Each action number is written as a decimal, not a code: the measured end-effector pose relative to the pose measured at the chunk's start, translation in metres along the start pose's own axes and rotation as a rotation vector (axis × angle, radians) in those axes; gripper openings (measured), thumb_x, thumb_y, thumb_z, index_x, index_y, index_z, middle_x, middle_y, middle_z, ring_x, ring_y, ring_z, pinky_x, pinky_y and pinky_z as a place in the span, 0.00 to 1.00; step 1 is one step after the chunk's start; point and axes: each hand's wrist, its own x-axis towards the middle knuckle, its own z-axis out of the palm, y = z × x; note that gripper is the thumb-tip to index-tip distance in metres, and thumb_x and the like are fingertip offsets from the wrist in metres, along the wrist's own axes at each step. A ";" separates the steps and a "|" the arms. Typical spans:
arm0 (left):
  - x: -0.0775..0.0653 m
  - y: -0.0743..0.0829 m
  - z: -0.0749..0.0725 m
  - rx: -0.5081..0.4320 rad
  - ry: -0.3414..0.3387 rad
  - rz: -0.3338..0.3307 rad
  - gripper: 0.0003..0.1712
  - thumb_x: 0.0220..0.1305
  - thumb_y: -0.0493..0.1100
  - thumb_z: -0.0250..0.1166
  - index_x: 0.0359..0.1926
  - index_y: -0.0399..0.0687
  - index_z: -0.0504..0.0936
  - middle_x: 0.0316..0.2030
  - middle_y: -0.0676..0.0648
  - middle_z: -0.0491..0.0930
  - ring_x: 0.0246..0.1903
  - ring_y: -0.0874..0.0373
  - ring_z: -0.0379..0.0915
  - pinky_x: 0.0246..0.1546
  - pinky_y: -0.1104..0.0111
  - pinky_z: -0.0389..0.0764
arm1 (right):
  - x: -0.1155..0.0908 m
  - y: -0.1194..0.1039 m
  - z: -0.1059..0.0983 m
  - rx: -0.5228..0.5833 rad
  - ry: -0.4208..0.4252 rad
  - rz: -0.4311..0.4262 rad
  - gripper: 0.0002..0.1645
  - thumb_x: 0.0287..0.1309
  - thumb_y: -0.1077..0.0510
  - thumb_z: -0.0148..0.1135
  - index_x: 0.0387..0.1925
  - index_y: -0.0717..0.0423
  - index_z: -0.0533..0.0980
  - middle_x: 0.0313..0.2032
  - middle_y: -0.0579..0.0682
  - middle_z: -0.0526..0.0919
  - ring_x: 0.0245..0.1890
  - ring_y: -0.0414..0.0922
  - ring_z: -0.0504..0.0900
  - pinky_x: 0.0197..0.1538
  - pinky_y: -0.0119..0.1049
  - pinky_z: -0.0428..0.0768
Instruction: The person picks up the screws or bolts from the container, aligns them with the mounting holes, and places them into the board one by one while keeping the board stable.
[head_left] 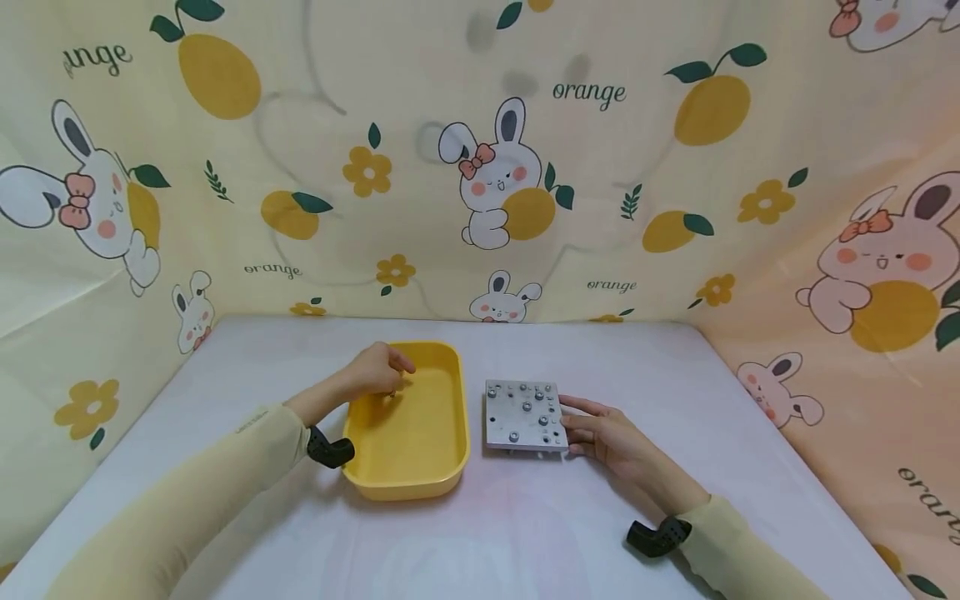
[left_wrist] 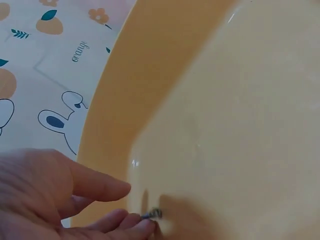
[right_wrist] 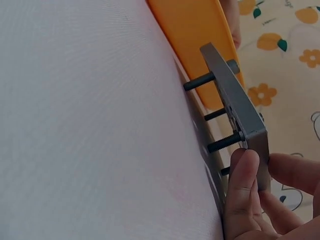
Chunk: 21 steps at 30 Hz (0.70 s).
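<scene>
My left hand (head_left: 372, 372) reaches over the left side of a yellow tray (head_left: 405, 492). Low inside it, the fingertips pinch a small metal screw (left_wrist: 154, 213), which looks blurred in the left wrist view, while one finger stays extended above. To the right, a square silver metal plate (head_left: 510, 421) carries several screws, their heads on its upper face. My right hand (head_left: 611, 437) grips the plate by its right edge, with fingers on both faces. Dark threaded shanks (right_wrist: 225, 142) stick out of its underside toward the white table in the right wrist view.
The yellow tray stands left of the plate on a white table surface (head_left: 540, 533). A printed cloth (head_left: 450, 275) with rabbits and oranges walls in the back and both sides. Each wrist wears a black band device (head_left: 658, 537).
</scene>
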 end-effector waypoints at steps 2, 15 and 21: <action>0.000 0.001 0.003 0.012 -0.027 0.009 0.19 0.49 0.25 0.65 0.46 0.29 0.83 0.44 0.36 0.82 0.31 0.52 0.74 0.30 0.68 0.79 | -0.001 0.001 0.000 0.007 -0.012 -0.003 0.36 0.65 0.62 0.62 0.72 0.57 0.62 0.53 0.58 0.81 0.43 0.48 0.84 0.39 0.35 0.82; 0.003 0.006 0.015 0.039 -0.178 0.103 0.19 0.45 0.27 0.75 0.43 0.33 0.85 0.38 0.42 0.84 0.33 0.58 0.76 0.34 0.72 0.78 | -0.001 0.001 0.000 0.023 -0.036 -0.009 0.38 0.64 0.63 0.63 0.73 0.58 0.60 0.53 0.58 0.81 0.41 0.48 0.84 0.36 0.33 0.81; 0.008 0.011 0.025 0.047 -0.267 0.200 0.18 0.46 0.28 0.75 0.42 0.31 0.84 0.37 0.41 0.84 0.34 0.56 0.78 0.37 0.71 0.79 | -0.001 0.000 0.000 0.025 -0.046 -0.019 0.38 0.65 0.63 0.62 0.73 0.58 0.59 0.53 0.59 0.81 0.41 0.48 0.85 0.37 0.33 0.81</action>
